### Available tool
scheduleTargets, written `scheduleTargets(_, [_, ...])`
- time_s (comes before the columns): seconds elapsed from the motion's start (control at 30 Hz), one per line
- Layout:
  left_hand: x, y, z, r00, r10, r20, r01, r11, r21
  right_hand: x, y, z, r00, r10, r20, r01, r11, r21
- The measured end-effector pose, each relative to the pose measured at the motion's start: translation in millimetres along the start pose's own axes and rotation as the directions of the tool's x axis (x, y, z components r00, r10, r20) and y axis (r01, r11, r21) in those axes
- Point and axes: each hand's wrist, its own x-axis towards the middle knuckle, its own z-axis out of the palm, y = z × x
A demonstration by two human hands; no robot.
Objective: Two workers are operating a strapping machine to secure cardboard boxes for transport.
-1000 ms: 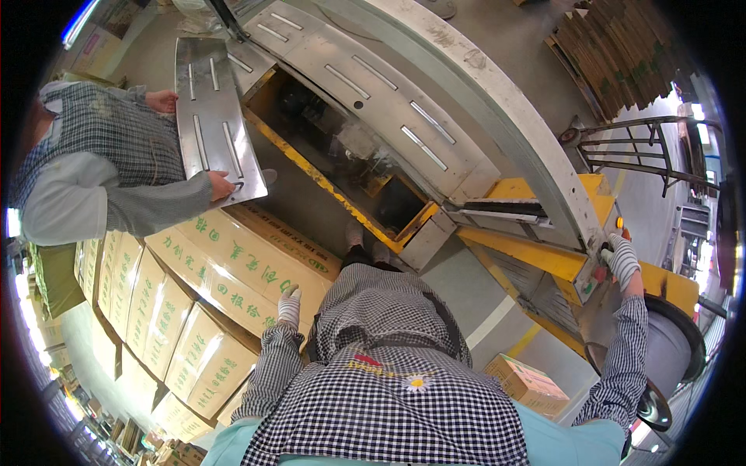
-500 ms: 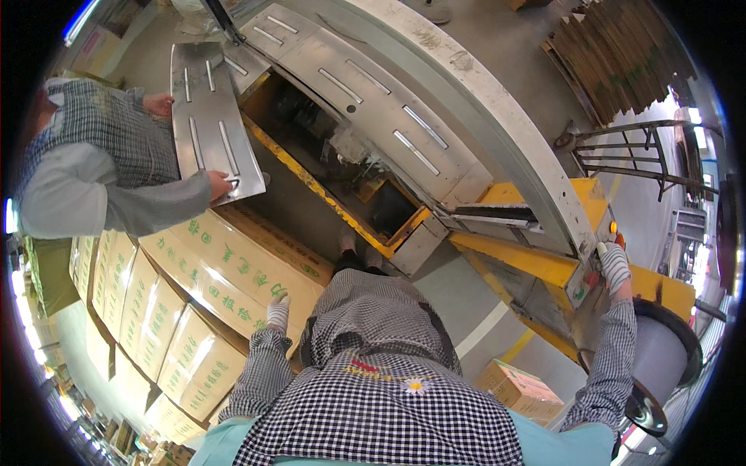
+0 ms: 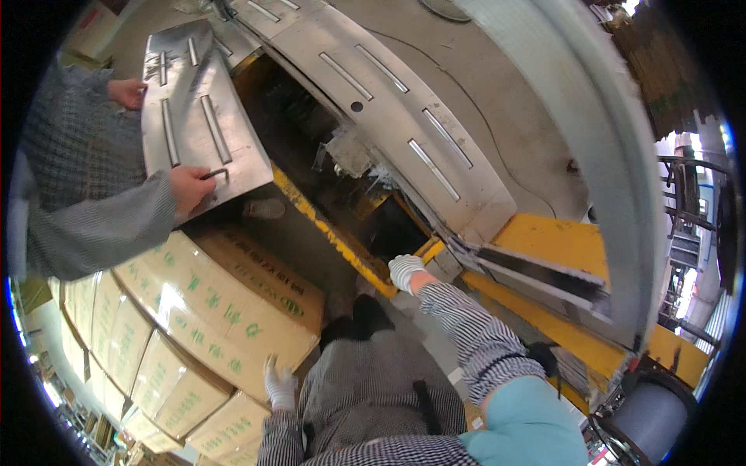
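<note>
My right hand [image 3: 406, 272], in a white striped glove, is over the near corner of the machine's yellow frame [image 3: 326, 221]. Its fingers point away and partly hidden, so their grip is unclear. My left hand [image 3: 280, 387], also gloved, rests with fingers apart against the side of a carton [image 3: 225, 311]. Beyond the frame lies an opening with dark machine parts, bordered by a metal roller plate [image 3: 388, 116]. At left, a co-worker's hands [image 3: 190, 190] hold a second metal roller plate [image 3: 183, 116], one on its black handle.
Several taped cartons [image 3: 163, 380] stack up at my left. A large grey arch [image 3: 567, 101] rises over the machine at right, above a yellow base [image 3: 556, 241]. A grey film roll [image 3: 649, 419] sits at lower right. A thin cable [image 3: 482, 109] runs along the floor behind.
My right hand has left the control at the arch's foot and swung left to the frame's corner. My view has shifted, and the co-worker's plate appears a little further left.
</note>
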Motion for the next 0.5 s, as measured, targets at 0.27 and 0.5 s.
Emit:
scheduleTargets(0.27, [260.6,91.0,-27.0,0.921,-0.124,0.368,0.185,0.973,-0.137,296.8,-8.3,114.8,0.971,-0.204,0.122,0.23,0.934,-0.272])
scheduleTargets(0.5, [281.2,321.3,-37.9,0.82,-0.213,0.532,-0.258,0.691,0.675,401.7,-13.1,160.3,0.974,-0.192,0.124,0.225,0.895,-0.384])
